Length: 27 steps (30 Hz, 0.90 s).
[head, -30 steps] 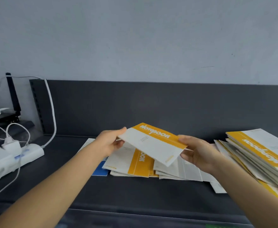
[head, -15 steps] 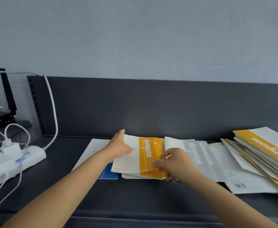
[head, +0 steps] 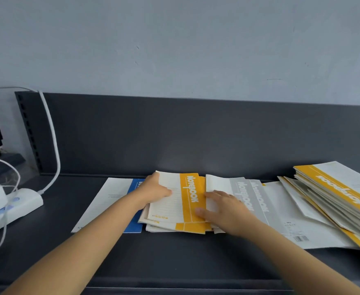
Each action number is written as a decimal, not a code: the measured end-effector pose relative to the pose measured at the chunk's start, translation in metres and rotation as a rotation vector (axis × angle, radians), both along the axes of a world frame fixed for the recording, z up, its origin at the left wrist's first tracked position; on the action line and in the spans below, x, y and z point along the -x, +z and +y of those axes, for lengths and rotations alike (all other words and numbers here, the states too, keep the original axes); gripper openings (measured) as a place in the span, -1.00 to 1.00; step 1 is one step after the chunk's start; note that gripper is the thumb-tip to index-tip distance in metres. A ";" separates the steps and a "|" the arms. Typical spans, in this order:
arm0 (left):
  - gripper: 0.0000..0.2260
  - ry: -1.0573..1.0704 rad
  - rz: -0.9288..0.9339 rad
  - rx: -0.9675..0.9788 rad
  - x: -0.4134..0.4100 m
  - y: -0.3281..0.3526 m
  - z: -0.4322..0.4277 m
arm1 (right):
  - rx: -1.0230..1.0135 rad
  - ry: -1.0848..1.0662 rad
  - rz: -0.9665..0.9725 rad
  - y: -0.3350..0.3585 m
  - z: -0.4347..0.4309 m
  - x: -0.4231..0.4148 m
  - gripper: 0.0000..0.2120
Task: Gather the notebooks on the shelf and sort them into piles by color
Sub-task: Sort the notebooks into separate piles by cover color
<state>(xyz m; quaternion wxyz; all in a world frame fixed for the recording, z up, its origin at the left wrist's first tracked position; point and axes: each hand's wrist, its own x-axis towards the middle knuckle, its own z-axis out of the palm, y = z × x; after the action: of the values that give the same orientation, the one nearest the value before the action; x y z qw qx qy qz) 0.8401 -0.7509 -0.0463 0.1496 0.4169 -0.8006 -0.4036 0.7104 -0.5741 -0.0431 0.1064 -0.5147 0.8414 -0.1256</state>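
On the dark shelf (head: 174, 258), seen from the head camera, the yellow notebook (head: 183, 199) that a second ago was held up in the air between both hands now lies flat on top of the middle pile (head: 187, 227), yellow spine band to the right and the printed title running along it. It had already come down half a second ago, and since then the hands have only settled at its sides. The left hand (head: 155, 191) holds the notebook's left edge, fingers curled over onto the cover. The right hand (head: 223, 209) lies flat and fairly wide, thumb and fingertips pressing the yellow band, its palm resting on the grey notebooks (head: 245, 194) just beside the pile. I judge this as one more yellow book sorted, with the hands now squaring the pile, whose lower covers show skewed at the near edge. A blue notebook (head: 134, 227) lies partly under the pile's left side, next to the left forearm. Far right, a slumped heap of yellow notebooks (head: 334, 192) leans over the white sheets and covers spread beside the grey ones. So the sorting looks well short of done: yellow sits in two places and grey and blue are not cleanly apart. A white power strip (head: 15, 207) with its cable (head: 51, 145) sits at far left, well away from the books.
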 end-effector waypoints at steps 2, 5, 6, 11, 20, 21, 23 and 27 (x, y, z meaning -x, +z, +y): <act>-0.52 0.056 -0.098 0.092 0.004 0.003 0.001 | 0.051 0.007 -0.081 0.004 0.008 0.007 -0.32; -0.41 0.095 -0.200 0.396 0.022 0.015 0.017 | 0.094 -0.013 -0.093 0.012 0.027 0.029 -0.36; -0.41 0.079 -0.155 0.434 0.030 0.020 0.026 | 0.095 -0.028 -0.072 0.016 0.035 0.040 -0.38; -0.49 -0.094 0.158 0.213 0.091 0.035 0.094 | 0.153 -0.159 0.024 0.042 0.093 0.107 -0.45; -0.73 -0.186 0.476 -0.552 0.213 0.052 0.211 | 0.043 -0.658 -0.018 0.065 0.199 0.265 -0.28; -0.64 -0.178 0.476 -0.605 0.227 0.053 0.221 | 0.032 -0.670 -0.057 0.063 0.205 0.278 -0.27; -0.56 -0.183 0.424 -0.679 0.253 0.054 0.237 | 0.027 -0.661 -0.128 0.059 0.213 0.293 -0.32; -0.74 -0.143 0.335 -0.693 0.287 0.053 0.260 | -0.004 -0.591 -0.176 0.052 0.215 0.307 -0.35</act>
<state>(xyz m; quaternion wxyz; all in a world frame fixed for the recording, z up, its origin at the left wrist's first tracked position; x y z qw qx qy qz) 0.5533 -0.4906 0.0067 0.0999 0.3143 -0.6084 -0.7218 0.4035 -0.3592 0.0092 0.1390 -0.2347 0.9424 -0.1935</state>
